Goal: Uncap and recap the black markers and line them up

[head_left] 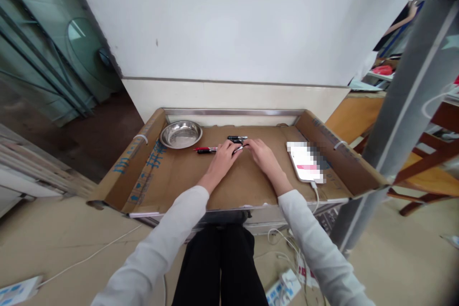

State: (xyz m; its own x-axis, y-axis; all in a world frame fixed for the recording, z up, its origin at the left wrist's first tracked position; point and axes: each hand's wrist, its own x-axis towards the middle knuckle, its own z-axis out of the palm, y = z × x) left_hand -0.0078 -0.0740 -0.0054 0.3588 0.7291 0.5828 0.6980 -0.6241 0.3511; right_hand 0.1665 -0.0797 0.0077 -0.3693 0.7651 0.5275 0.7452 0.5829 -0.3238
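My left hand (pixel 223 158) and my right hand (pixel 261 155) meet at the middle of a cardboard-covered table (pixel 179 177). Between their fingertips is a small dark and silver pen-like object (pixel 238 148), and both hands pinch it. A black pen (pixel 236 138) lies just beyond the hands. A red pen (pixel 205 148) and another black pen (pixel 206 152) lie left of my left hand.
A round steel bowl (pixel 180 134) sits at the back left of the table. A phone (pixel 305 161) with a white cable lies at the right. Cardboard flaps rise along both sides. A grey post (pixel 398 119) stands right; a power strip (pixel 285 287) lies on the floor.
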